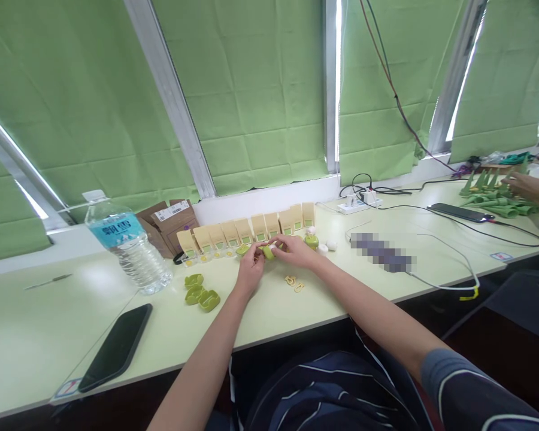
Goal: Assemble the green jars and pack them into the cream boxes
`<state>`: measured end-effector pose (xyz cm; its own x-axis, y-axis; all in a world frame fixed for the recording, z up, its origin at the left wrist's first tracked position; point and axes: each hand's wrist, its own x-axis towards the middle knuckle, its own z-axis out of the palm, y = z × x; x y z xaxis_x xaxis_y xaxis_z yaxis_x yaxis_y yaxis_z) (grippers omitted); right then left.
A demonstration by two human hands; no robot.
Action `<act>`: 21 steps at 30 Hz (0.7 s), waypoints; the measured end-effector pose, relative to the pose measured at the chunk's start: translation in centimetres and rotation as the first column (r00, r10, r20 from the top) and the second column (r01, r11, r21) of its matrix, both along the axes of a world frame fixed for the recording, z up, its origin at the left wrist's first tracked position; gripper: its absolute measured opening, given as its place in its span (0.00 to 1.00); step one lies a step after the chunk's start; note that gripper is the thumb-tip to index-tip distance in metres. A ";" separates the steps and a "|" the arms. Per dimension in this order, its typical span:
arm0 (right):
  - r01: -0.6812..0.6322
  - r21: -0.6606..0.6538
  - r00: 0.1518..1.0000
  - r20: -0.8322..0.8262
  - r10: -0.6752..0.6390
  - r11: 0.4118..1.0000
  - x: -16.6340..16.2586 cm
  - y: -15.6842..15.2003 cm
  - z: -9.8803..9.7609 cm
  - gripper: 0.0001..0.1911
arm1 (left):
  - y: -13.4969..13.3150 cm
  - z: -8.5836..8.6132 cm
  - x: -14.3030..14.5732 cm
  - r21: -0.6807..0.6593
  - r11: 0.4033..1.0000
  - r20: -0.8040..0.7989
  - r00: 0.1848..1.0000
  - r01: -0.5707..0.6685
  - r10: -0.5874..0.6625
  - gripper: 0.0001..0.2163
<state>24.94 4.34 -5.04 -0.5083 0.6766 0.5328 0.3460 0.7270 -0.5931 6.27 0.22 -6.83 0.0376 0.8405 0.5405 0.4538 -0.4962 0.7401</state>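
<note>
My left hand and my right hand meet over the table, both closed on one small green plastic piece. A bit of white shows at its right side, partly hidden by my right fingers. Left of my left hand lie several green shell-like pieces. Nearer the table edge, below my hands, are small yellow loop-shaped parts. Beyond my right hand stands another green piece, with white rounded pieces beside it.
A row of beige packets stands along the back. To the left are a water bottle, a cardboard box and a phone. On the right lie a power strip, cables and another phone. Another person's hand reaches over green pieces.
</note>
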 end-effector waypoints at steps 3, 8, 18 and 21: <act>-0.022 -0.007 1.000 -0.001 0.022 1.000 0.0 0.0 0.0 0.16 | 0.0 0.1 0.0 0.020 1.000 -0.007 1.000 -0.019 0.019 0.12; -0.074 -0.007 0.997 0.010 0.074 0.997 0.1 0.2 0.0 0.23 | -0.2 0.3 0.0 0.046 0.998 0.000 0.999 -0.043 0.043 0.11; -0.043 0.071 0.995 0.098 0.036 0.997 -0.3 0.8 -0.7 0.30 | -0.1 0.1 0.1 0.050 0.999 -0.024 1.000 -0.017 0.018 0.11; -0.030 0.080 0.994 0.110 0.021 0.996 -0.3 0.5 -0.5 0.29 | -0.1 0.1 0.0 0.056 0.998 -0.023 1.000 -0.011 0.013 0.11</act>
<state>24.66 4.81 -5.53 -0.5831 0.6193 0.5257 0.3857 0.7806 -0.4918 6.31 0.11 -6.72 0.0411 0.8093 0.5860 0.4769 -0.5312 0.7003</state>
